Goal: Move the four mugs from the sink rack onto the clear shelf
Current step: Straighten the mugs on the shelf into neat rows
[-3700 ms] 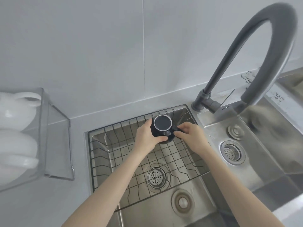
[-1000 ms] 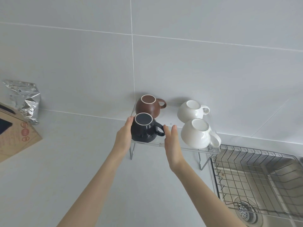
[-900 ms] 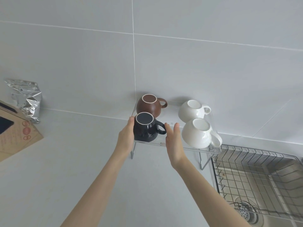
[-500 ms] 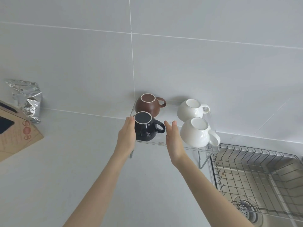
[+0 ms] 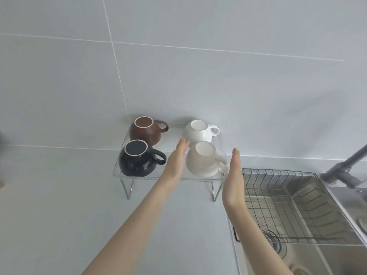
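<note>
A clear shelf (image 5: 127, 175) on wire legs stands against the wall and carries several upside-down mugs: a brown mug (image 5: 144, 132) at the back left, a black mug (image 5: 137, 158) at the front left, a white mug (image 5: 197, 132) at the back right and another white mug (image 5: 203, 160) at the front right. My left hand (image 5: 175, 161) is flat and open just left of the front white mug. Right of the shelf's end, my right hand (image 5: 234, 179) is also flat and open. Neither hand holds anything.
The wire sink rack (image 5: 288, 205) lies over the steel sink (image 5: 309, 257) at the right, with no mugs on it. A grey faucet (image 5: 345, 169) rises at the far right. Grey countertop (image 5: 59, 215) spreads to the left and in front of the shelf.
Both hands have let go of the black mug, which now stands on the shelf's front left. They have shifted right to either side of the front white mug. The view has moved closer.
</note>
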The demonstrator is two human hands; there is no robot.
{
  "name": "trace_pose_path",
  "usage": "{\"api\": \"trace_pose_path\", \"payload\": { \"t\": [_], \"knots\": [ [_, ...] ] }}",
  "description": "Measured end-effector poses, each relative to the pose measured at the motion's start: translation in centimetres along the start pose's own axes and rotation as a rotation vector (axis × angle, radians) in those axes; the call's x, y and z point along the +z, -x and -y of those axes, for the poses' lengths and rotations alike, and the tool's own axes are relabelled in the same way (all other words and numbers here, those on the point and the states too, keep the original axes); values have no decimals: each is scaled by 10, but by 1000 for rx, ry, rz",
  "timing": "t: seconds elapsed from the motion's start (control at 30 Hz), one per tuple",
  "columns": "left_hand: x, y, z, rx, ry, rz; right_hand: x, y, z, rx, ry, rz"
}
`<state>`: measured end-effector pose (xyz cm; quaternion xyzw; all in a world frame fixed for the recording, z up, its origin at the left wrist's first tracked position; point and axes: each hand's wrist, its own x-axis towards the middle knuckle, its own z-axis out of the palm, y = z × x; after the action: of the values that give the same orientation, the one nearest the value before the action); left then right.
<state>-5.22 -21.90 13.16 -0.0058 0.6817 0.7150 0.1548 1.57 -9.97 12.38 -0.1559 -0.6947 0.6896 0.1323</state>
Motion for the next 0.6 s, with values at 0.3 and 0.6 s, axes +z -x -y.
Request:
{"api": "trace_pose_path", "payload": {
  "t": [0.3,0.6],
  "knots": [
    [19,-8,11,-23,15,-57,-10,-2,-30,183,8,60],
    [22,0,24,-41,107,-144,-19,-13,-21,197,-44,155]
  ]
}}
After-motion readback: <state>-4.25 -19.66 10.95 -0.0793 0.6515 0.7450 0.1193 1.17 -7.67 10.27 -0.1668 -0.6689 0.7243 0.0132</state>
